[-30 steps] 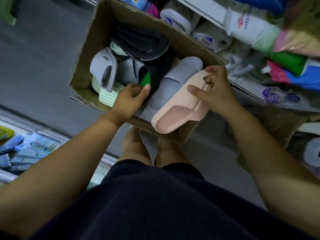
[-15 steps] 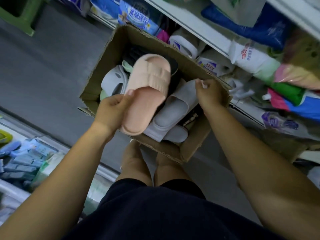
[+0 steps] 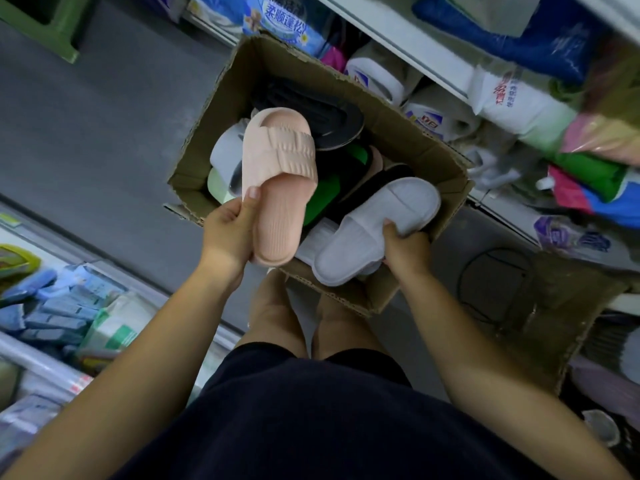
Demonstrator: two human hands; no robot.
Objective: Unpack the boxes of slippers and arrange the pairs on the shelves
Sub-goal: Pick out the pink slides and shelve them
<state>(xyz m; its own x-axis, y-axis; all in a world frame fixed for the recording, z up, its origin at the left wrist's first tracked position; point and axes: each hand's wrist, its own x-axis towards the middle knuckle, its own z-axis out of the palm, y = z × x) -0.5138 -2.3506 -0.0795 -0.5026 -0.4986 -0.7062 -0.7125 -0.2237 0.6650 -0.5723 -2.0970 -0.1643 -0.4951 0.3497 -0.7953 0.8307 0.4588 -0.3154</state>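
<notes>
1. Slippers (image 3: 360,157) of mixed colours lie loose in an open cardboard box (image 3: 408,140). The box stands on the grey floor (image 3: 104,133), just beside a stocked shelf (image 3: 408,39).
2. Left hand (image 3: 228,233) holds a pink slipper (image 3: 277,181) by its heel end. The slipper is raised over the left half of the box, strap uppermost, toe pointing away from the person.
3. Left thumb lies flat on the footbed just behind the strap. The other fingers curl beneath the sole and are mostly hidden.
4. Right hand (image 3: 407,251) grips a pale grey slipper (image 3: 374,226) at the near right corner of the box. Its heel juts over the near edge.
5. Right thumb presses on the strap. The remaining fingers wrap under the sole, out of sight; their spread cannot be told.
6. A second pale slipper (image 3: 311,240) lies directly beneath the gripped one, touching it.
7. Also in the box are a black slipper (image 3: 311,112) at the far side, a green slipper (image 3: 322,199) in the middle, and a grey slipper (image 3: 225,150) by the left wall, partly behind the pink one.
8. The shelf carries bagged goods in white, blue, green and pink.
9. Flattened cardboard (image 3: 554,306) lies on the floor to the right of the box.
</notes>
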